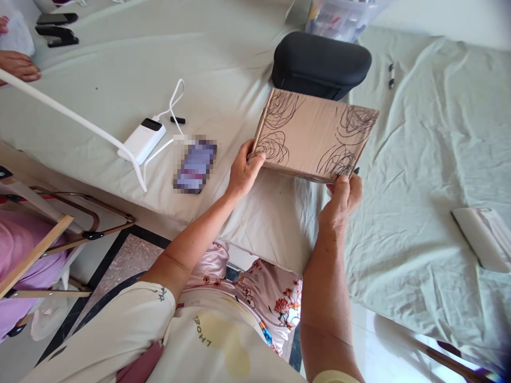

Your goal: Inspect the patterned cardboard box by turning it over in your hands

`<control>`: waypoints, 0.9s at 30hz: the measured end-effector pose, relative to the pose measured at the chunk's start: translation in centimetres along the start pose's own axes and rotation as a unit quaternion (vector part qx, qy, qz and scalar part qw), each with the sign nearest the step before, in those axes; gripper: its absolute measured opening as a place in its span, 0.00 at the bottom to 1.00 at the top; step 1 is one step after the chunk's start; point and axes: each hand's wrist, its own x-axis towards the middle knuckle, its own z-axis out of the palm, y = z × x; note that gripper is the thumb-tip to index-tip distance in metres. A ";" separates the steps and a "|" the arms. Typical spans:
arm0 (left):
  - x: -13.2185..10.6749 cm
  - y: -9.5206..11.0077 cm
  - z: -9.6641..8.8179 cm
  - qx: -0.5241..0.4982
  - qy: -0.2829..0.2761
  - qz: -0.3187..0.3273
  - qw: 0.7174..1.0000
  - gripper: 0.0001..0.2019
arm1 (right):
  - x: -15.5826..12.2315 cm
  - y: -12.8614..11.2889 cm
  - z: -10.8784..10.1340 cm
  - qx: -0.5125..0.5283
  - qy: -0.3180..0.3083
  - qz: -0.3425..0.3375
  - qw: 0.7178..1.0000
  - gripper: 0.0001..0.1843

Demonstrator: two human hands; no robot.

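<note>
Between my two hands is a flat brown cardboard box [309, 135], tilted toward me, with black scribbled swirls near its corners. My left hand [244, 169] grips the near left corner, thumb on top and fingers underneath. At the near right corner my right hand [344, 196] is closed on the box, its thumb pressed on the edge. A small dark tip [356, 171] sticks out beside the right fingers; I cannot make out what it belongs to. Just behind the box lies a black zip case [321, 61].
Left on the cloth-covered table [120, 69] are a white power bank [144, 139] with a cable, a blurred phone [195, 166] and a stapler [58, 36]. A pen [392, 76] and a white packet [484, 238] lie right. Another person's hand [19, 66] rests far left; a plastic bin [339, 18] stands behind.
</note>
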 end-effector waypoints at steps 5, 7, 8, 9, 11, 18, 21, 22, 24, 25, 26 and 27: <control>0.1 -0.9 0.2 0.031 -0.012 -0.005 0.999 0.22 | -0.1 1.8 1.0 -0.017 -0.002 0.000 1.000 0.11; 0.1 -1.3 0.1 0.060 -0.009 -0.027 0.998 0.24 | -0.3 2.5 1.2 -0.056 -0.007 0.009 0.998 0.11; 0.1 -1.5 0.1 0.073 -0.007 -0.039 0.997 0.24 | -0.4 2.8 1.3 -0.069 -0.009 0.011 0.997 0.12; 0.1 -1.6 0.1 0.086 -0.006 -0.050 0.995 0.25 | -0.5 2.8 1.3 -0.073 -0.012 0.010 0.997 0.13; 0.1 -1.8 0.1 0.108 0.003 -0.058 0.992 0.25 | -0.6 2.6 1.4 -0.056 -0.020 0.000 0.998 0.17; -1.0 0.0 0.5 0.131 0.021 0.079 0.988 0.43 | -1.0 -1.6 0.4 -0.053 0.070 -0.107 0.990 0.42; -1.7 1.6 0.9 0.160 0.004 0.121 0.980 0.44 | -1.4 -4.0 -0.1 -0.121 0.097 -0.159 0.975 0.42; -2.0 2.1 1.1 0.164 -0.012 0.129 0.978 0.42 | -1.6 -4.7 -0.1 -0.134 0.090 -0.170 0.972 0.41; -2.4 2.8 1.6 0.171 -0.060 0.143 0.973 0.37 | -2.1 -5.8 0.4 -0.149 0.054 -0.168 0.973 0.40; -2.5 3.0 1.9 0.177 -0.086 0.149 0.969 0.34 | -2.3 -6.3 0.8 -0.152 0.027 -0.162 0.975 0.38; -2.6 3.1 2.3 0.185 -0.109 0.155 0.964 0.31 | -2.6 -6.7 1.3 -0.153 -0.003 -0.158 0.975 0.36; -2.7 3.2 2.6 0.196 -0.126 0.159 0.959 0.29 | -2.8 -7.0 1.8 -0.154 -0.030 -0.157 0.975 0.34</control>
